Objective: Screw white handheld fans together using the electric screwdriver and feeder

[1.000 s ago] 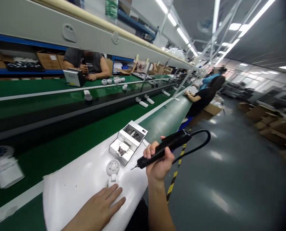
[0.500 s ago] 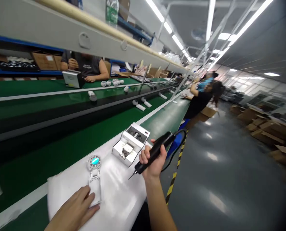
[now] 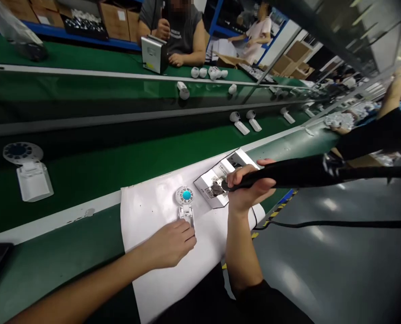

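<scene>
A: Starting at the far left, what are you recording?

B: A loose white fan (image 3: 34, 180) is lying on the green belt (image 3: 95, 150), well apart from both hands. Below it the green surface (image 3: 75, 240) is extending along the near side, and a white sheet (image 3: 146, 216) is covering part of it.

A: How is the left grip (image 3: 171, 243) standing?

B: It is grasping the handle of the blue-centred fan (image 3: 186, 195), fingers curling over it and hiding its lower end. That fan is lying on the sheet, its round head pointing away from the person.

A: And to its right?

B: A white metal box (image 3: 211, 179) is sitting at a slant on the sheet, near the fan but apart from it.

A: The right grip (image 3: 246, 195)?

B: Fingers and thumb are clasping a black screwdriver (image 3: 295, 173). Its nose is pointing left, at the front of the box. The bit is blending into the clutter there, so I am not confirming contact.

A: Farthest right?

B: A black cable (image 3: 338, 223) is running towards the edge, over the grey floor (image 3: 322, 265).
</scene>
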Motion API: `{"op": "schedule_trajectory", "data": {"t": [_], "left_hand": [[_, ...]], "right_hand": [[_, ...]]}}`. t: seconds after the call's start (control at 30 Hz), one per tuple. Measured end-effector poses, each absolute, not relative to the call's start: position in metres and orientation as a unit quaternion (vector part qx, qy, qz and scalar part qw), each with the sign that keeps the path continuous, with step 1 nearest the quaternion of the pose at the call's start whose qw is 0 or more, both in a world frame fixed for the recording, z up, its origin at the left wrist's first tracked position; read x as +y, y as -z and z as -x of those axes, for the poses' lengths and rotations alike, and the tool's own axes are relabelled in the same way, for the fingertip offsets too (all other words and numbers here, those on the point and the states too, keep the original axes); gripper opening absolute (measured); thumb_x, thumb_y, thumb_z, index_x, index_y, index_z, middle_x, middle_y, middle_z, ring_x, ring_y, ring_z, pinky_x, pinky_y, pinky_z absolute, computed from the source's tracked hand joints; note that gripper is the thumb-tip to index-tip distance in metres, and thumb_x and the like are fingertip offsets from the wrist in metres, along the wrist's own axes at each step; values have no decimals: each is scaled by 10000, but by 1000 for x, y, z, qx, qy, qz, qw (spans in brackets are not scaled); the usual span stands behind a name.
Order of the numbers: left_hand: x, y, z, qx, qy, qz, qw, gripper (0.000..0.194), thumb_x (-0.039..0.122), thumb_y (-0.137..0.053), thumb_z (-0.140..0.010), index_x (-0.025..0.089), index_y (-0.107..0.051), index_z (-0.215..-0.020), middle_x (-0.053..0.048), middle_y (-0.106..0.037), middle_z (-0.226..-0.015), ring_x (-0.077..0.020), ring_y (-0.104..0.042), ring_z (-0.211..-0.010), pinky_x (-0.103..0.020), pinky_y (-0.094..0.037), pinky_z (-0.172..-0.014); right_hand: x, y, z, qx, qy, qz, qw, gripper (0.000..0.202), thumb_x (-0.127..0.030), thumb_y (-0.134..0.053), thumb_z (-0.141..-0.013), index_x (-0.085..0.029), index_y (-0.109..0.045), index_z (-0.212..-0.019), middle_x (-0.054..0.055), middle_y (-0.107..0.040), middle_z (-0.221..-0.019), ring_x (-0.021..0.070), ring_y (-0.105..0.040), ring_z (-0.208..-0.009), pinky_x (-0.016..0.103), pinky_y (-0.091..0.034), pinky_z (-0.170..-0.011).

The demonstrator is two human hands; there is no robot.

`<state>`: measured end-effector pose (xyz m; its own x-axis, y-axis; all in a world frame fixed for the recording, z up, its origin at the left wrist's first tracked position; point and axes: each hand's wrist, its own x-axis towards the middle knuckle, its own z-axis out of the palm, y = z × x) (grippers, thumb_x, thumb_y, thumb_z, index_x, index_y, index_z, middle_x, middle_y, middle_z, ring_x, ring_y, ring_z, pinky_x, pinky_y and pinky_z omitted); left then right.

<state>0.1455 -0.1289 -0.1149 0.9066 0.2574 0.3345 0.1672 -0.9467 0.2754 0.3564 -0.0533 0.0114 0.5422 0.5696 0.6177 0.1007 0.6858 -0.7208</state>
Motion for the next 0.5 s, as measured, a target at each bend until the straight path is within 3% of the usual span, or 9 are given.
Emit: {"op": "schedule_trajectory", "data": {"t": [0.1,0.2,0.33,0.5], "left_hand": [[-128,116,-149,104,-194,-966,139,157,184,-586,-1093,190,-616,-939,-50,-636,-943,-228,-561,-890,-392,-444,-895],[-126,116,-148,97,-196,-964,150,131,170,-609,-1064,185,-629,-936,-54,-637,-953,-232,-574,-914,-391,-436,-915],[-124,114,-148,104,-193,-962,162,90,182,-639,-1039,178,-649,-950,-60,-650,-962,-241,-592,-922,-393,-433,-893],[-122,112,-148,99,-209,-958,172,75,180,-644,-1032,181,-683,-969,-92,-706,-1037,-256,-629,-983,-400,-451,-959]], "right_hand": [[-51,10,-354,-463,-123,385,789,531,-744,-717,-934,-270,-558,-1112,-125,-529,-540,103,-375,-341,230,-375,-352],[-54,23,-354,-445,-93,401,795,521,-777,-610,-978,-284,-550,-1135,-128,-515,-542,110,-386,-339,228,-373,-347],[-61,31,-335,-435,-201,434,763,491,-788,-495,-1024,-312,-547,-1131,-136,-472,-515,112,-355,-308,219,-370,-330],[-77,16,-312,-544,-228,304,748,564,-788,-492,-1009,-315,-690,-1245,-88,-549,-553,128,-384,-308,267,-409,-313]]}}
